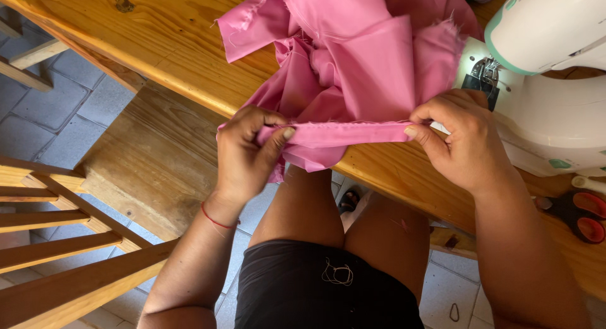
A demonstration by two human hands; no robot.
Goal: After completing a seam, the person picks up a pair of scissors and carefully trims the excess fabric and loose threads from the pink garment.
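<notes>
A bunched pink cloth [353, 57] lies on the wooden table [158, 32], one folded edge stretched taut toward me. My left hand [243, 155] pinches the left end of that folded edge between thumb and fingers. My right hand [461, 139] pinches its right end, close to the needle area [483, 73] of a white and green sewing machine [549, 83]. The fold runs level between both hands, just over the table's near edge.
Scissors with red handles [584, 216] lie on the table at the right. A wooden bench [151, 165] stands below the table, and a slatted wooden chair [57, 240] is at the lower left. My knees are under the table edge, over a tiled floor.
</notes>
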